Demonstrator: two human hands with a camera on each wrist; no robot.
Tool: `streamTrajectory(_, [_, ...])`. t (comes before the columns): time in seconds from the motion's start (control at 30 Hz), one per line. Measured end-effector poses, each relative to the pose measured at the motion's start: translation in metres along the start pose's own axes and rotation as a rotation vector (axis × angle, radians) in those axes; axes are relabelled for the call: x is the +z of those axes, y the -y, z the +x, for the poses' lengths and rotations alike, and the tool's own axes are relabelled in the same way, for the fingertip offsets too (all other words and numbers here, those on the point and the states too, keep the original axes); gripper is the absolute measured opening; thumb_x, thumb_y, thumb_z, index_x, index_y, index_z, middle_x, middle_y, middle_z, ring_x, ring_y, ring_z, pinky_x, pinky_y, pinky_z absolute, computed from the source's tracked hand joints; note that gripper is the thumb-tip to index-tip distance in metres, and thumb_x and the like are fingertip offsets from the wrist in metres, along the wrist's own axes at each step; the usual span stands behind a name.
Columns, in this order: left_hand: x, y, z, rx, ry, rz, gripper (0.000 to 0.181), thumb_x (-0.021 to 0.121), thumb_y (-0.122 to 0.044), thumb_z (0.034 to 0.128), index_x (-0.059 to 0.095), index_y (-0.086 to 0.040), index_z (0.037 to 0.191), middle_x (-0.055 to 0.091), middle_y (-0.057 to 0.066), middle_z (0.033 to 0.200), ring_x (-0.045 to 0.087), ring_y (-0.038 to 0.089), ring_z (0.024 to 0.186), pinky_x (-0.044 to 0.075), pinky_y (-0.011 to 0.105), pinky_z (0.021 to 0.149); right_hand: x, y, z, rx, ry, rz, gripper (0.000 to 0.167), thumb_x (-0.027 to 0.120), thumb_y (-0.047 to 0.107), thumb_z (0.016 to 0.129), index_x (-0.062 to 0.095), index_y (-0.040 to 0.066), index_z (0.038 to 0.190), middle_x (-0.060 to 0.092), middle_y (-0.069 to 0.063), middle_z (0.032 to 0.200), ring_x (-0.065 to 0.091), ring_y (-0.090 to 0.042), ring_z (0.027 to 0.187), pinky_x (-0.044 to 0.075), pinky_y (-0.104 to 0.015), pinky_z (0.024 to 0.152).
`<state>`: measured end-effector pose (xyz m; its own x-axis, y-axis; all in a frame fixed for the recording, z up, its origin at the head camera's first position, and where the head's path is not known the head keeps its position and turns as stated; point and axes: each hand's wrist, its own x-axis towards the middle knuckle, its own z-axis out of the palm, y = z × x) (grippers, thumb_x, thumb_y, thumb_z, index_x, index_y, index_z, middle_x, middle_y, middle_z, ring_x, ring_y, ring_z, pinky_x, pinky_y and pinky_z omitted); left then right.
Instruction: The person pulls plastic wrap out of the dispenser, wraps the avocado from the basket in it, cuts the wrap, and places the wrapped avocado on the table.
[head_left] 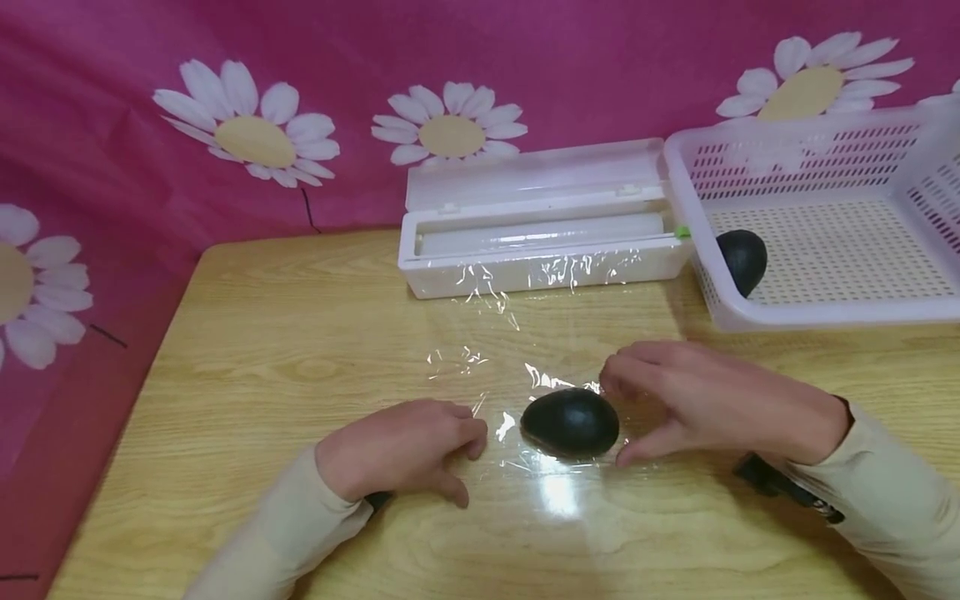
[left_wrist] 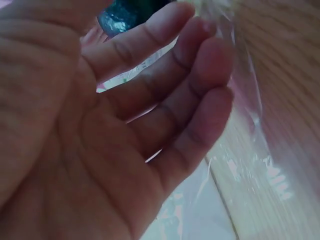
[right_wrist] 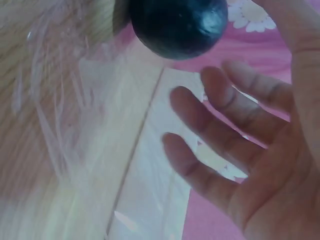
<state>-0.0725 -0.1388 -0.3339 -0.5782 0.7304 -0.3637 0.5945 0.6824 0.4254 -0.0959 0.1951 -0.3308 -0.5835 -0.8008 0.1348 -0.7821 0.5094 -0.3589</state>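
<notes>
A dark, pear-shaped avocado [head_left: 570, 423] lies on its side on a sheet of clear cling film [head_left: 459, 360] spread over the table. To its right, my right hand [head_left: 686, 400] holds nothing, its fingers loosely bent and just apart from the avocado. On the left my left hand [head_left: 408, 446] is empty too, a gap between it and the avocado. In the left wrist view the relaxed fingers [left_wrist: 170, 107] lie over the film. The right wrist view has the avocado [right_wrist: 179, 22] beyond spread fingers [right_wrist: 220, 135].
Behind the film stands a white cling film box [head_left: 540, 271], lid raised, with a roll [head_left: 547, 232] inside. A white plastic basket [head_left: 840, 312] at the back right contains another avocado [head_left: 742, 260]. A pink flowered cloth [head_left: 570, 75] hangs behind the wooden table [head_left: 247, 375].
</notes>
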Motion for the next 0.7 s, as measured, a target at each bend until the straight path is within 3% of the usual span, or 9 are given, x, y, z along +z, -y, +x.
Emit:
streamTrajectory(0.1, [0.001,-0.002,0.000,0.000,0.020,-0.018,0.040,0.092,-0.028,0.0725,0.054,-0.018,0.079,0.045,-0.010,0.073,0.043,0.006,0.069,0.039,0.019,0.065,-0.003,0.000,-0.002,0.025,0.071,0.021,0.048,0.078,0.068,0.076,0.066,0.026,0.097,0.057,0.016,0.087,0.048,0.005,0.075,0.045,-0.017,0.062])
streamTrajectory(0.3, [0.004,-0.003,0.000,0.001,0.048,-0.010,0.043,0.092,-0.023,0.0724,0.050,-0.018,0.072,0.037,-0.013,0.069,0.040,0.004,0.067,0.035,0.018,0.062,-0.004,-0.004,-0.005,0.084,0.235,0.040,0.043,0.074,0.072,0.076,0.063,0.031,0.086,0.050,0.020,0.081,0.041,0.006,0.070,0.035,-0.017,0.057])
streamTrajectory(0.47, [0.005,-0.001,0.001,0.060,0.047,0.000,0.041,0.089,-0.018,0.0724,0.048,-0.020,0.066,0.040,-0.012,0.069,0.040,0.003,0.068,0.035,0.015,0.063,0.007,-0.004,-0.009,0.089,0.344,0.120,0.033,0.087,0.053,0.074,0.061,0.033,0.072,0.048,0.023,0.074,0.041,0.006,0.071,0.038,-0.017,0.060])
streamTrajectory(0.6, [0.005,0.002,0.001,0.113,0.052,0.015,0.035,0.085,-0.015,0.0769,0.053,-0.021,0.064,0.046,-0.012,0.070,0.042,0.002,0.069,0.038,0.013,0.067,0.019,0.001,-0.011,0.143,0.411,0.159,0.036,0.092,0.036,0.067,0.056,0.030,0.065,0.047,0.022,0.070,0.041,0.005,0.069,0.038,-0.018,0.059])
streamTrajectory(0.7, [0.005,0.004,0.003,0.152,0.055,0.026,0.029,0.083,-0.014,0.0802,0.058,-0.020,0.066,0.050,-0.013,0.070,0.045,0.001,0.070,0.041,0.013,0.069,0.024,0.004,-0.011,0.172,0.438,0.132,0.041,0.091,0.027,0.064,0.050,0.028,0.064,0.045,0.021,0.069,0.041,0.004,0.068,0.037,-0.018,0.060])
